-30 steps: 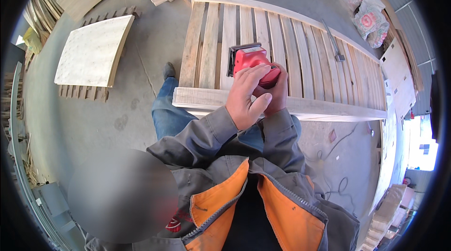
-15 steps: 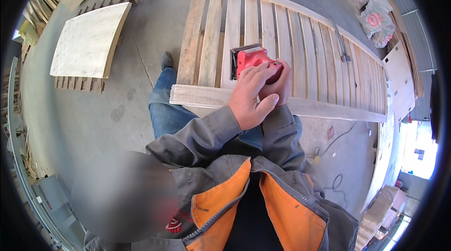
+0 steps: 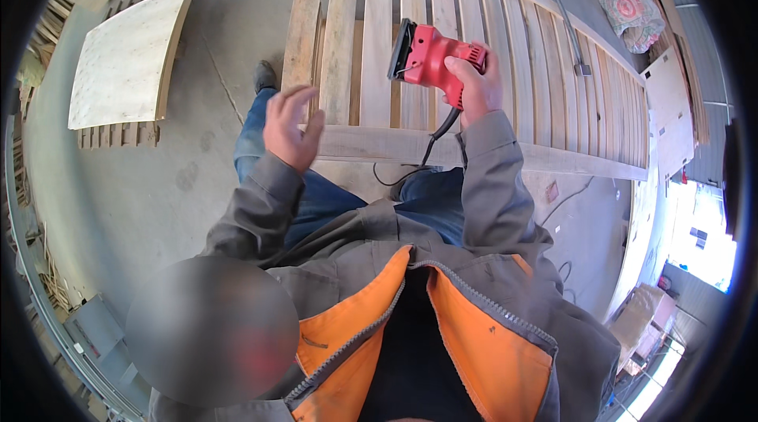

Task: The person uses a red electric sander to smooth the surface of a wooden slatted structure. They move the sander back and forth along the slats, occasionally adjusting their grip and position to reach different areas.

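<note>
Sander [image 3: 438,59] is gripped in the right hand [image 3: 478,86] over the slats [image 3: 377,51], base [image 3: 403,49] turned sideways, the empty left hand [image 3: 290,128] apart; the step appears to be repositioning, and the next pass calls for a level base.

A grey floor [image 3: 174,217], marked by a thin crack [image 3: 223,77], spreads left of the left hand [image 3: 290,130]; farther left, a pale curved panel [image 3: 130,59] rests over a slatted pallet [image 3: 118,136]. Well right of the right hand [image 3: 480,89], white light glares through an opening [image 3: 711,217]; ahead and rightward, pale sacks [image 3: 632,15] lie near a grey wall [image 3: 705,31].
</note>
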Available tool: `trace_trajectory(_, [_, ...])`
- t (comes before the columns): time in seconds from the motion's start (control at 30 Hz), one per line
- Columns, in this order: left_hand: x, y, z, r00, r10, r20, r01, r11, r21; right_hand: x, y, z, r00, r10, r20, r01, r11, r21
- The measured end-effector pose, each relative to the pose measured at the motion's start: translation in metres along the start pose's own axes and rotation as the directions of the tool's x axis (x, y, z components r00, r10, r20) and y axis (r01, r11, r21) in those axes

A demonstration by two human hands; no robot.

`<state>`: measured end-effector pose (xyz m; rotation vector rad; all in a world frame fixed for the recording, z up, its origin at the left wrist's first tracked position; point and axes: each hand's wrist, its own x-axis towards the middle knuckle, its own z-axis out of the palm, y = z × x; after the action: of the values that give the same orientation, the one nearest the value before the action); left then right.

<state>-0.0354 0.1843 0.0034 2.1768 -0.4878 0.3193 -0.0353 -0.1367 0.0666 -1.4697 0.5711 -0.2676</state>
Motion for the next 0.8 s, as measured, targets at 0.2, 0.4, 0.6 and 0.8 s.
trace_trajectory(0.2, [0.022,-0.029,0.013,0.994,0.060,-0.086,-0.054,0.996,0.075,0.001,0.020,0.012,0.997,0.037,0.070,-0.033,0.998,-0.054])
trace_trajectory(0.4, [0.046,0.026,0.014,0.989,0.103,-0.103,-0.108,0.993,-0.039,0.010,0.048,0.002,0.998,0.042,0.051,-0.036,0.992,-0.118])
trace_trajectory(0.6, [0.056,0.065,0.018,0.979,0.174,-0.102,-0.183,0.980,-0.083,0.001,0.047,0.003,0.992,0.094,0.085,-0.074,0.974,-0.214])
trace_trajectory(0.8, [0.045,0.076,0.018,0.971,0.199,-0.132,-0.214,0.971,-0.109,-0.018,0.026,0.014,0.996,0.033,0.086,0.012,0.882,-0.471])
